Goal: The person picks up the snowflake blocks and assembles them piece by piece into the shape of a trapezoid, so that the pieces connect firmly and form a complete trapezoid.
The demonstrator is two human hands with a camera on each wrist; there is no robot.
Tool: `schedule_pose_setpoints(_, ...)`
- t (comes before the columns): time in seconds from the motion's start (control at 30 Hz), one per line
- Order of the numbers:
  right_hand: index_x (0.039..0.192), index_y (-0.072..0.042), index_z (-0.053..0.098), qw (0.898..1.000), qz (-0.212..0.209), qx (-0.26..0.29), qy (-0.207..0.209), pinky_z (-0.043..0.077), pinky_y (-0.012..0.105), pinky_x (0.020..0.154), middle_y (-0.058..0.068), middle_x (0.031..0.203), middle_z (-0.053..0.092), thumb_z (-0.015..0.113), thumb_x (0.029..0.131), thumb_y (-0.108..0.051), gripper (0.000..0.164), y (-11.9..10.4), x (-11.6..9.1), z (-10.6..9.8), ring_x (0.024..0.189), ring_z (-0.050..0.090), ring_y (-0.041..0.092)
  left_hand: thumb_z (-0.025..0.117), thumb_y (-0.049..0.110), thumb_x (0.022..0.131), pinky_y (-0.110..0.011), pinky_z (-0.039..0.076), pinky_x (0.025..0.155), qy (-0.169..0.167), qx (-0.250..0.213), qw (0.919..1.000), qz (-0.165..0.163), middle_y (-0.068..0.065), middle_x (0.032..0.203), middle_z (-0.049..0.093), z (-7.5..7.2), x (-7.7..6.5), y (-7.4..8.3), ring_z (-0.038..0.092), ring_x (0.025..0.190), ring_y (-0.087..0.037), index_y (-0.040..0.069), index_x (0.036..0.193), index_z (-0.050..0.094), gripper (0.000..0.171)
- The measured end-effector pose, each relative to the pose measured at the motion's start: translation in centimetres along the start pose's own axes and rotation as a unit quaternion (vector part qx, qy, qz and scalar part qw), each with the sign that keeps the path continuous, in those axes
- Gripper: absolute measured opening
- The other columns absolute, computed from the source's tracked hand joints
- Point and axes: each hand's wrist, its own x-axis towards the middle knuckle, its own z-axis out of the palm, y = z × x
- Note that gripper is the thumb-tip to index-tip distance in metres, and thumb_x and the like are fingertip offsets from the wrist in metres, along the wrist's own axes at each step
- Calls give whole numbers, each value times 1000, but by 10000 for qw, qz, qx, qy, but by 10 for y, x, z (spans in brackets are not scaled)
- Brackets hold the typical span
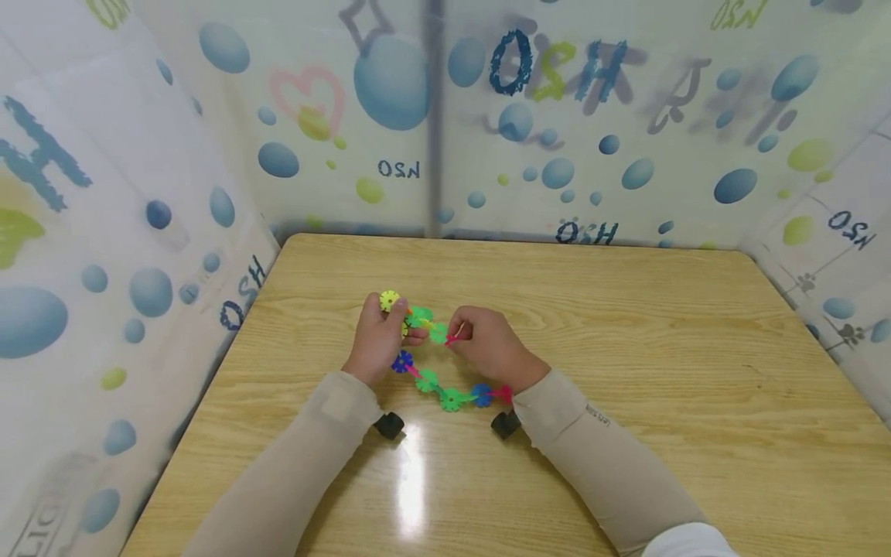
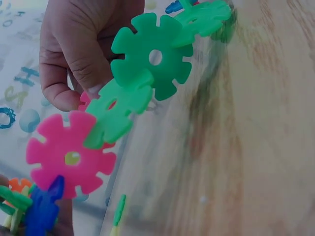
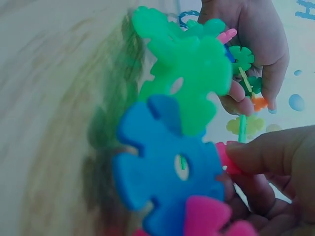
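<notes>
A chain of notched, flower-shaped plastic discs hangs in a loop between the hands. My left hand point(image 1: 376, 340) grips one stretch, with a yellow disc point(image 1: 389, 301) showing above its fingers. Between thumb and fingertips, my right hand point(image 1: 490, 344) pinches a pink disc point(image 3: 227, 156), right beside a green disc point(image 1: 438, 333) at the end of the upper stretch. The lower stretch sags toward me, with a dark blue disc point(image 1: 401, 361), a green disc point(image 1: 451, 400) and a lighter blue disc point(image 3: 167, 162). Part of the chain is hidden behind the left fingers.
Both hands are above a wooden table point(image 1: 661, 371), left of its middle. Black wrist cameras, such as the left one point(image 1: 389, 425), sit below each cuff. Behind the table hangs a bubble-patterned curtain point(image 1: 592, 201).
</notes>
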Motion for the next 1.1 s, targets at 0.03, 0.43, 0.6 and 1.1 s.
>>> schedule_pose_setpoints(0.03,94,-12,67,10000,-20,0,20,46,29,58,4,79,63,75,94,-1,14,0,0,0,64,55,17,39,25,116,-36,65,79,-8,14,10000,18,-21,114,59,0,0,0,75,83,-22,5,120,38,21)
schedule_pose_setpoints(0.43,103,-13,68,9997,212,109,57,53,36,76,3,94,67,72,99,-6,10,6,1,-5,87,61,21,54,33,111,-28,55,70,311,571,9978,-105,-5,90,57,-6,1,4,60,75,-14,9,110,49,24)
schedule_pose_setpoints(0.6,110,-9,67,9985,490,191,118,53,37,81,7,101,67,70,100,-6,12,10,4,-12,95,62,24,60,31,108,-25,45,67,74,796,9968,50,-2,87,53,-10,2,2,48,75,-16,10,96,49,26)
schedule_pose_setpoints(1.1,143,-5,52,9744,1570,687,1456,51,45,87,17,128,55,67,103,-28,48,30,9,-35,109,54,33,53,32,112,-33,57,71,482,467,9971,-364,-11,101,64,-8,3,5,65,69,-18,8,108,52,25)
